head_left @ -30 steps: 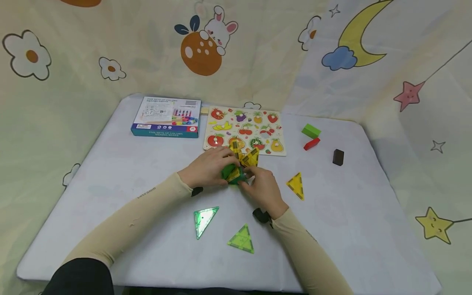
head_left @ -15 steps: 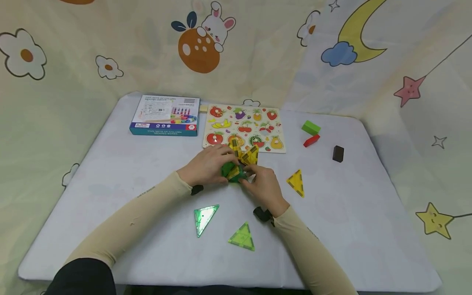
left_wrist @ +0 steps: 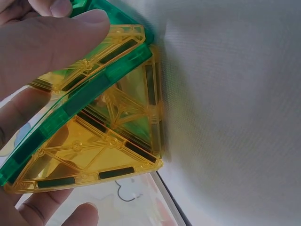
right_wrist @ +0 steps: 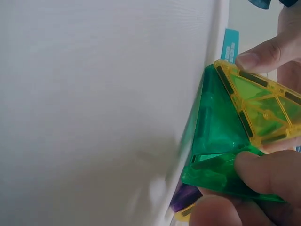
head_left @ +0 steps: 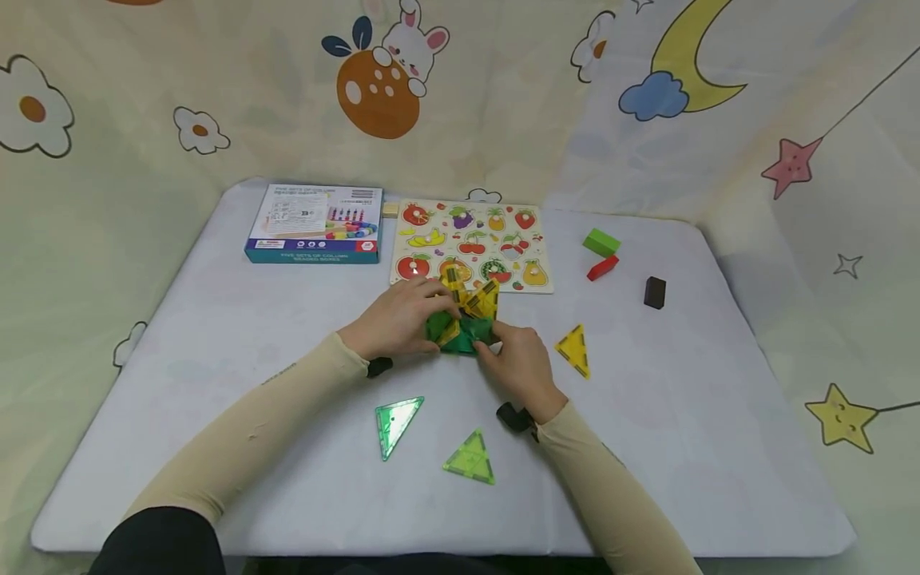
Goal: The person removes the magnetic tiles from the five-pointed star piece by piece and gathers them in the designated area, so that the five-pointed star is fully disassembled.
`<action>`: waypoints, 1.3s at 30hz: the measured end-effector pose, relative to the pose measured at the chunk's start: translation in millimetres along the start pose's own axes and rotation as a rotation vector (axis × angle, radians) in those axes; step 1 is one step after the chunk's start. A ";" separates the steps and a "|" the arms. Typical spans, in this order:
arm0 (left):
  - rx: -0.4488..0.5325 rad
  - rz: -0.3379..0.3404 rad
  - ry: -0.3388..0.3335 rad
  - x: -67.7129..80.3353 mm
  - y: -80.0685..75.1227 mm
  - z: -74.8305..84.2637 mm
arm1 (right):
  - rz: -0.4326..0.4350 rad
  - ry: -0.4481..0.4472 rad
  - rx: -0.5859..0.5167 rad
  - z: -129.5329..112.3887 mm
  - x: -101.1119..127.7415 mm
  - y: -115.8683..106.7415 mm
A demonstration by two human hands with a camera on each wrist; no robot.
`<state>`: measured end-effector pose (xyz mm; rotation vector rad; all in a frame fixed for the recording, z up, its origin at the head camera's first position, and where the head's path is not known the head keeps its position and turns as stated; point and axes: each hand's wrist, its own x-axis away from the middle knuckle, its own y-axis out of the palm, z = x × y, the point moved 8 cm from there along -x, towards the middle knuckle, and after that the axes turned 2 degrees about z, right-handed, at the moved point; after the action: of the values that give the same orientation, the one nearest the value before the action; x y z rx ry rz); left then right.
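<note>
A cluster of translucent yellow and green triangular magnetic tiles (left_wrist: 89,146) stands joined on the table, just in front of the fruit board. My left hand (head_left: 402,319) grips it from the left; in the left wrist view the thumb lies over a yellow tile and the other fingers reach behind. With thumb and fingers, my right hand (head_left: 523,363) pinches a green magnetic tile (right_wrist: 214,176) at the cluster's right side. Yellow tiles (head_left: 483,299) stick up at the back of the cluster. Part of the cluster is hidden by the left hand.
Loose triangular tiles lie nearby: green (head_left: 395,423), light green (head_left: 470,459) and yellow (head_left: 574,351). A fruit puzzle board (head_left: 431,255) and a boxed bead set (head_left: 312,225) are behind. Green (head_left: 600,242), red (head_left: 602,267) and black (head_left: 655,292) blocks sit at right.
My right hand has shifted slightly right relative to the cluster, and the green tile in it now shows more, angled outward. The left hand keeps its grip. The head view has tilted slightly.
</note>
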<state>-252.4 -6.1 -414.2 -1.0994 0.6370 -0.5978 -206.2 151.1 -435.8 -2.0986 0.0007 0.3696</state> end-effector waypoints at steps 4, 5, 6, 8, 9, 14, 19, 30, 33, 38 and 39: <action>0.006 -0.009 -0.007 1.8 -0.2 -2.8 | -0.050 0.049 -0.031 8.6 4.4 -0.7; 0.009 -0.011 -0.011 2.3 -0.4 -3.6 | -0.067 0.065 -0.041 11.8 5.6 -0.9; 0.012 -0.013 -0.014 2.7 -0.6 -4.5 | -0.084 0.081 -0.049 14.9 6.9 -1.8; 0.021 -0.014 -0.020 3.4 -1.4 -6.3 | -0.121 0.114 -0.064 22.3 9.6 -3.5; 0.024 -0.015 -0.023 3.6 -1.7 -7.0 | -0.138 0.131 -0.068 26.4 11.2 -4.7; 0.043 -0.016 -0.017 4.1 -2.2 -8.9 | -0.197 0.215 -0.081 49.8 21.0 -14.3; 0.057 -0.016 -0.012 4.5 -2.0 -9.3 | -0.241 0.301 -0.078 71.5 30.5 -24.6; 0.070 -0.004 -0.005 6.1 -3.6 -9.0 | -0.275 0.381 -0.061 80.8 31.2 -24.6; 0.069 0.000 -0.004 5.6 -3.1 -8.7 | -0.263 0.388 -0.028 80.6 29.8 -24.9; 0.071 0.001 -0.005 4.0 -1.0 -7.3 | -0.203 0.388 0.009 76.8 27.7 -28.6; 0.069 -0.001 -0.005 3.7 -0.5 -6.9 | -0.182 0.380 0.005 74.8 27.0 -29.4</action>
<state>-254.9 -13.1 -416.5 -1.0368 0.6076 -0.6135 -195.6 233.1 -454.6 -2.1145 0.0341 -0.1406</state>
